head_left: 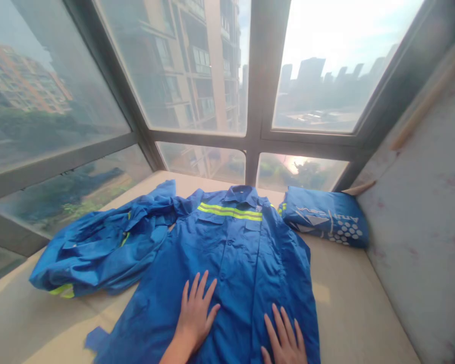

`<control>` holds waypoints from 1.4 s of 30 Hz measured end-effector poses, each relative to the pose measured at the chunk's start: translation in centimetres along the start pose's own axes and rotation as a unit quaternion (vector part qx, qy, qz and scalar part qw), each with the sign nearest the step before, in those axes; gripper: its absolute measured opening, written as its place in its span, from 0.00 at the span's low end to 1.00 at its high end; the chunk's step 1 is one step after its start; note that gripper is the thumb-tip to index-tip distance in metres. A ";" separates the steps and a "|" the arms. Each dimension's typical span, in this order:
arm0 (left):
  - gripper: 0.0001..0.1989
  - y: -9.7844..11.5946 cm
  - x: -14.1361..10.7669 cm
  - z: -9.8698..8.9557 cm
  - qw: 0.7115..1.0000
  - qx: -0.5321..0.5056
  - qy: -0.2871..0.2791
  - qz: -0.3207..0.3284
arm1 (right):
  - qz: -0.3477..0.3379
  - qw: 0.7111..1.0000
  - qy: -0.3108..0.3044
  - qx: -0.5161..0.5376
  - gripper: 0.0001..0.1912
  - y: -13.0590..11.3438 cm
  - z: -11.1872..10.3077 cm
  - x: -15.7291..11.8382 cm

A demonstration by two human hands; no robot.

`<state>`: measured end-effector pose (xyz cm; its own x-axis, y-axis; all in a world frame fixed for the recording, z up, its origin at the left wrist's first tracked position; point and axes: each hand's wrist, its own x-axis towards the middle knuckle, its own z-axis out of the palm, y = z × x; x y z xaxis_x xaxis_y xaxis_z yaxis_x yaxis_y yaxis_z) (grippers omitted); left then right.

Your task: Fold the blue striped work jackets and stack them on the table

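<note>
A blue work shirt (235, 258) with yellow-green reflective stripes across the chest lies front side up, its collar toward the windows. My left hand (197, 308) rests flat on its lower front, fingers spread. Lower down and to the right, my right hand (284, 338) lies on the cloth too, fingers stretched out; the frame's bottom edge cuts off part of it. Neither hand grips the fabric. Creases run over the shirt's right side, and its lower hem is out of view.
To the left lies a crumpled blue garment (106, 247) with reflective trim. A folded blue bundle (324, 215) with white print sits at the back right, near the wall (420, 242). Large windows (197, 65) enclose the beige ledge (349, 303). A small blue piece (96, 337) shows at lower left.
</note>
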<state>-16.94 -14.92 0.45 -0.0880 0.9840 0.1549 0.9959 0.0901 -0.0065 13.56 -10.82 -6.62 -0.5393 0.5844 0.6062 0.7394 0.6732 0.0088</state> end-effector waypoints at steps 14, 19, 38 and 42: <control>0.28 1.0 0.7 -1.9 0.994 0.008 -0.036 -0.104 | 0.050 0.967 -0.220 0.119 0.27 3.8 -2.8 6.6; 0.25 2.9 0.0 -3.7 0.996 -0.052 0.019 -0.067 | 0.064 0.979 -0.160 0.109 0.26 3.1 -5.9 1.8; 0.21 15.1 -5.3 -4.4 0.859 -0.410 -0.300 -0.062 | 0.418 0.861 -0.133 0.258 0.20 3.4 -12.1 -4.2; 0.22 14.4 -5.7 -5.0 0.865 -0.387 -0.318 -0.027 | 0.432 0.840 -0.155 0.289 0.19 3.4 -12.6 -4.0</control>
<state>-2.04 -20.00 4.40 0.1180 0.8889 -0.4426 0.6835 0.2506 0.6856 23.28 -16.59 1.02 -0.0462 0.9977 -0.0491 0.6383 -0.0084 -0.7697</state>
